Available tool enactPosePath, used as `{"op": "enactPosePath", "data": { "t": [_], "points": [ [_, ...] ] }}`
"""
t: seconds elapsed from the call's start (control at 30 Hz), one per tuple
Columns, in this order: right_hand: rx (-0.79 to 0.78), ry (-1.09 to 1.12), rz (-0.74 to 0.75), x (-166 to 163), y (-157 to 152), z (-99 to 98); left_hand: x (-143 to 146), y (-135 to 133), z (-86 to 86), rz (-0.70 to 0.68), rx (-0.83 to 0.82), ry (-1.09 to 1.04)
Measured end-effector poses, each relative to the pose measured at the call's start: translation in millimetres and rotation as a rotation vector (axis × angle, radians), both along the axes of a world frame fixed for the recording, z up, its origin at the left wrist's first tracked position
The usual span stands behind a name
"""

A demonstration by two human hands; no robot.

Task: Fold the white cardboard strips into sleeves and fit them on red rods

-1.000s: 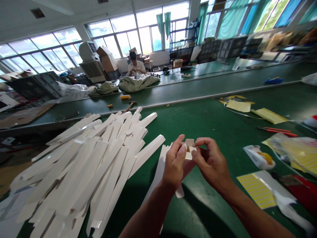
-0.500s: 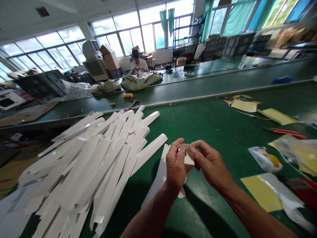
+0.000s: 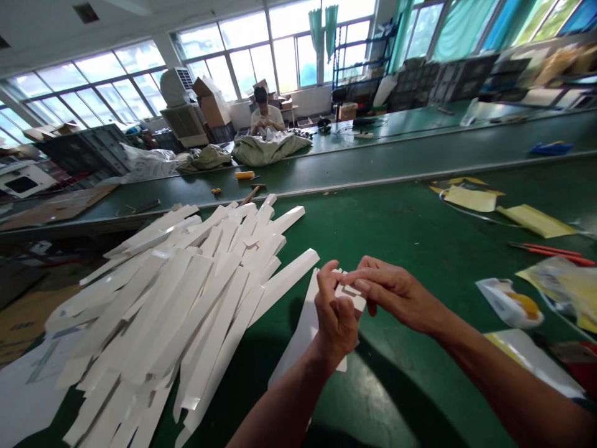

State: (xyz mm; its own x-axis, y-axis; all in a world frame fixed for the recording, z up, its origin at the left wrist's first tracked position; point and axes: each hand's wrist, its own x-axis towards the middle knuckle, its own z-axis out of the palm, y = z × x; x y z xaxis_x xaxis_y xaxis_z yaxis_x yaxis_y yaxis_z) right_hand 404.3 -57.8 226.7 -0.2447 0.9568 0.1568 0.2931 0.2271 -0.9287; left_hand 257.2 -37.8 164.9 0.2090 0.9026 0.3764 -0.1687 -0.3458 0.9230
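Observation:
Between my hands is a small white cardboard box, its end turned up and showing folded flaps. My left hand is wrapped around its left side. My right hand has its thumb and fingers closed at the box's upper edge, touching the end flaps. My fingers hide part of the flaps. Under and beside the left hand, a flat white carton sheet lies on the green table. To the left spreads a large pile of flattened long white cartons.
On the right are red-handled tweezers-like tools, a tape roll in white wrapping, yellow sheets and plastic bags. Behind the pile lie a hammer and a yellow cylinder. A person sits across the farther table.
The raised end flap has been folded down onto the box. My right fingers have moved left over it, and my left index finger has bent. The view has shifted slightly.

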Motion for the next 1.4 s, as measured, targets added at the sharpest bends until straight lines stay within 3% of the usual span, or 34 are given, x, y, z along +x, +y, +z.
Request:
{"op": "enactPosePath", "data": {
  "t": [0.17, 0.37, 0.57, 0.83, 1.0, 1.13, 1.3, 1.4],
  "points": [
    [-0.294, 0.043, 0.165, 7, 11, 20.6, -3, 2, -6.4, -0.2, 0.013, 0.011],
    [-0.399, -0.036, 0.301, 9, 22, 35.5, 2, -6, -12.7, -0.099, 0.036, 0.073],
    [-0.242, -0.343, 0.211, 0, 24, 44.5, 2, -7, -14.6, -0.045, 0.118, 0.073],
    [0.038, -0.67, 0.097, -15, 14, 49.4, 6, -7, -6.8, 0.199, 0.317, 0.21],
    [-0.131, -0.506, 0.188, -7, 19, 50.7, 7, -8, -2.0, 0.174, 0.246, 0.207],
    [-0.168, -0.424, 0.15, -5, 21, 48.0, 5, -11, -4.3, 0.134, 0.178, 0.192],
    [-0.36, -0.037, -0.074, -16, 21, 29.4, 2, -10, -9.8, 0.102, 0.032, 0.183],
    [-0.393, 0.303, -0.194, -18, 25, 5.8, -17, 18, 6.0, 0.165, -0.105, 0.209]
  ]
}}
